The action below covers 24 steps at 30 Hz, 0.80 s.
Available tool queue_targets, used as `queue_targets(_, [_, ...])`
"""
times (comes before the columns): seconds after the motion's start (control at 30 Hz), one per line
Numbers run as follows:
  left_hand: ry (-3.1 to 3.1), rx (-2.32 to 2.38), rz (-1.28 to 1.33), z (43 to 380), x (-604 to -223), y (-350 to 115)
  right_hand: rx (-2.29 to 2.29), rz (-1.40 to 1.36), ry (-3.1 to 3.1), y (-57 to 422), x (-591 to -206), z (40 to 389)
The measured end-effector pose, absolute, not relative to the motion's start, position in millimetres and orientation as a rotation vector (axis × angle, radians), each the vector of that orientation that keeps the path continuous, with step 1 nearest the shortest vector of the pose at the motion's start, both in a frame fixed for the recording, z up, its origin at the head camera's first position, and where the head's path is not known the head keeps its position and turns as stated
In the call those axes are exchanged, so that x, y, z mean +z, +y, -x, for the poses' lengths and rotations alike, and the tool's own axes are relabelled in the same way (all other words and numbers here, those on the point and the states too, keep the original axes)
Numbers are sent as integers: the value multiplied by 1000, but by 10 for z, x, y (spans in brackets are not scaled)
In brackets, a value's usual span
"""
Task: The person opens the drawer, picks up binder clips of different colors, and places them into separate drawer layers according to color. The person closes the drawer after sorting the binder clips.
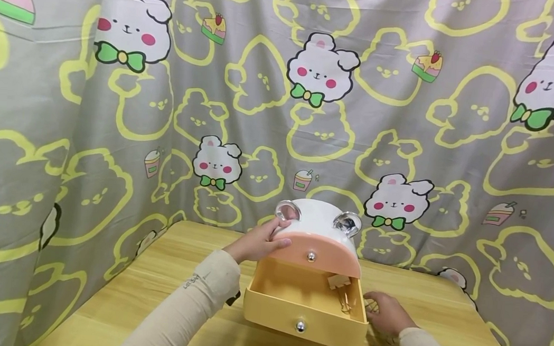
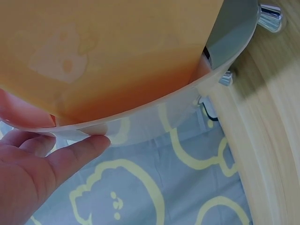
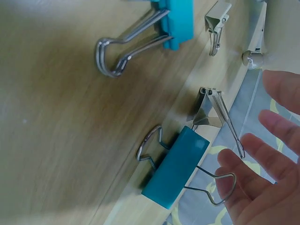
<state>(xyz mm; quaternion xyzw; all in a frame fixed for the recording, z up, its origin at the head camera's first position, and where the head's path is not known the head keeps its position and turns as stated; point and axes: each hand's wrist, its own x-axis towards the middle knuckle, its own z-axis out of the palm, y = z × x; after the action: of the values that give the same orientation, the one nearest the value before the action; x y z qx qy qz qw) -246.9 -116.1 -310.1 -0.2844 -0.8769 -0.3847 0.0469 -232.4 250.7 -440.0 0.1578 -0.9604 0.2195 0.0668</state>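
Note:
A small white drawer box (image 1: 317, 210) with two silvery ears stands on the table. Its upper drawer (image 1: 329, 253) is peach and closed; the lower yellow drawer (image 1: 272, 321) is pulled out. My left hand (image 1: 265, 241) grips the box's upper left, thumb over the peach front and fingers on the white shell. Inside the yellow drawer, a pale binder clip (image 1: 339, 281) lies toward the right. Beside that drawer my right hand (image 1: 387, 313) reaches low with loosely spread fingers. In the right wrist view, they are close to a teal binder clip (image 3: 176, 168) and a metallic binder clip (image 3: 206, 110).
Another teal binder clip (image 3: 180, 21) and a pale clip (image 3: 218, 16) lie on the wooden table (image 1: 196, 242). A grey curtain (image 1: 257, 113) with rabbit prints hangs behind and beside the table.

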Motion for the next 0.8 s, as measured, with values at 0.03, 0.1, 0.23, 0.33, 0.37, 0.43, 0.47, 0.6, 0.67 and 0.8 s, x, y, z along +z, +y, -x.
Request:
queue_targets(0.03, [-2676, -1171, 865, 2472, -3103, -1162, 663, -474, -2900, 2507, -4408, 2329])
queue_targets(0.1, [-2676, -1167, 862, 2475, -3102, -1163, 677, -469, -2908, 2509, -4417, 2338])
queue_targets(0.23, [-2669, -1165, 864, 2477, -3099, -1167, 707, -474, -2911, 2505, -4433, 2342])
queue_targets(0.33, [-2664, -1160, 866, 2470, -3099, -1169, 708, -482, -2907, 2498, -4447, 2331])
queue_targets(0.37, [-2665, -1161, 865, 2466, -3098, -1168, 709, -482, -2904, 2498, -4454, 2328])
queue_targets(0.43, [-2663, -1161, 865, 2461, -3098, -1166, 707, -484, -2905, 2500, -4466, 2323])
queue_targets(0.47, [-2665, -1162, 862, 2457, -3096, -1165, 705, -485, -2907, 2502, -4471, 2323])
queue_targets(0.6, [-2674, -1165, 857, 2447, -3092, -1162, 676, -557, -2903, 2524, -4489, 2327])
queue_targets(0.67, [-2677, -1166, 854, 2447, -3093, -1161, 650, -607, -2897, 2539, -4495, 2327])
queue_targets(0.8, [-2669, -1171, 862, 2458, -3103, -1162, 617, -659, -2897, 2560, -4501, 2328])
